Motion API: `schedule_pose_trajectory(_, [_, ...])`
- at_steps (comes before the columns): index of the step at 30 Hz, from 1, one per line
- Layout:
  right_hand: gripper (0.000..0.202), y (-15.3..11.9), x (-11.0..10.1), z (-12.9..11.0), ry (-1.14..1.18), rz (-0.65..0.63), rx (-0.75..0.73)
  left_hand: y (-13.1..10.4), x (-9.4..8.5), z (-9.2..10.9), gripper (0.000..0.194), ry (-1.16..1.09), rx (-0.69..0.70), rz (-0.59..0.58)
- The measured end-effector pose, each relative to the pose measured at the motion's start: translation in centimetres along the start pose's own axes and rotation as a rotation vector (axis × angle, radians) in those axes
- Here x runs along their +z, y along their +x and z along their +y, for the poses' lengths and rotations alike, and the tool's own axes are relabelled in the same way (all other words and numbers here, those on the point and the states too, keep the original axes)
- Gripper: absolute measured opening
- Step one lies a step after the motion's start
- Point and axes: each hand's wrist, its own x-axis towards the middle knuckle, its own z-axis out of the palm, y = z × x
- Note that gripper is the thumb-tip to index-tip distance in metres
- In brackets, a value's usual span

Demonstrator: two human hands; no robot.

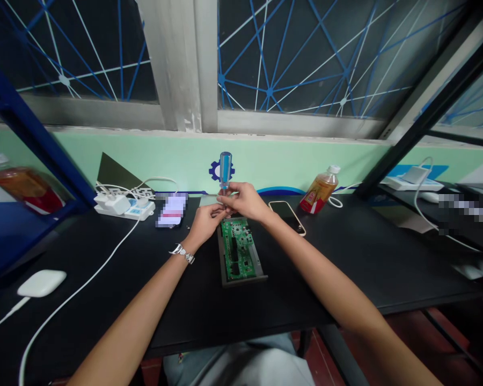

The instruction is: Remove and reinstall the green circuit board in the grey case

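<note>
A green circuit board (240, 249) lies in a grey metal tray (224, 271) on the black table. Upright over the board's far end stands a screwdriver (225, 167) with a clear blue handle. The fingers of my right hand (245, 199) are closed around its shaft, just below the handle. My left hand (207, 221), with a silver watch (182, 253) on the wrist, pinches lower down by the board's far left corner. Fingers hide the screwdriver's tip, and I cannot make out what the left fingertips grip.
A white power strip (124, 206) with cables and a lit phone (171, 210) lie left of the board. To the right are a second phone (287, 216) and a drink bottle (320, 190). A white charging case (42, 283) sits at the left edge.
</note>
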Motion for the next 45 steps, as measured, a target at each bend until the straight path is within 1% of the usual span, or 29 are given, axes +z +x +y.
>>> schedule_pose_trajectory(2, [0.018, 0.1, -0.3, 0.3, 0.007, 0.029, -0.005, -0.1, -0.2, 0.2, 0.029, 0.002, -0.015, -0.006])
schedule_pose_trajectory(4, [0.019, 0.2, -0.7, 0.4, 0.011, 0.025, -0.001, -0.3, -0.5, 0.3, 0.031, -0.005, -0.022, -0.020])
schedule_pose_trajectory(9, [0.014, 0.1, -1.1, 0.0, -0.002, -0.033, -0.032, -0.5, -1.3, 0.3, 0.031, 0.019, -0.003, -0.053])
schedule_pose_trajectory(13, [0.011, 0.0, -1.0, -0.6, 0.017, -0.074, -0.014, -0.5, -1.6, 0.0, 0.030, 0.029, -0.005, -0.030])
schedule_pose_trajectory(17, [0.013, -0.1, -0.7, -0.8, 0.044, -0.097, 0.031, -0.3, -1.5, -0.1, 0.029, 0.074, 0.007, 0.027])
schedule_pose_trajectory(22, [0.020, -0.2, -0.1, -0.8, 0.051, -0.117, 0.041, -0.2, -0.9, -0.4, 0.029, 0.029, 0.033, -0.005])
schedule_pose_trajectory(26, [0.022, -0.4, 0.4, -0.9, 0.029, -0.119, 0.014, 0.0, -0.3, -0.8, 0.024, 0.019, 0.027, 0.005])
schedule_pose_trajectory(28, [0.021, -0.4, 0.5, -0.9, -0.038, -0.105, 0.007, 0.0, 0.0, -0.8, 0.023, 0.012, 0.016, 0.012])
schedule_pose_trajectory(31, [0.018, -0.3, 0.3, -0.6, -0.116, -0.028, -0.004, 0.0, 0.1, -0.4, 0.029, 0.018, -0.005, 0.008])
schedule_pose_trajectory(33, [0.018, -0.2, 0.0, -0.3, -0.105, 0.017, -0.013, -0.2, 0.0, -0.1, 0.032, 0.024, -0.011, -0.004])
schedule_pose_trajectory(35, [0.017, -0.1, -0.3, -0.1, -0.065, 0.023, -0.018, -0.3, -0.3, 0.1, 0.033, 0.015, -0.019, -0.014])
schedule_pose_trajectory(40, [0.011, 0.1, -0.8, 0.1, -0.014, -0.039, -0.039, -0.6, -1.5, 0.0, 0.033, 0.009, -0.022, -0.037])
schedule_pose_trajectory(45, [0.014, -0.1, -0.5, -0.2, 0.010, -0.110, -0.022, -0.6, -1.8, -0.1, 0.030, 0.089, 0.010, 0.013])
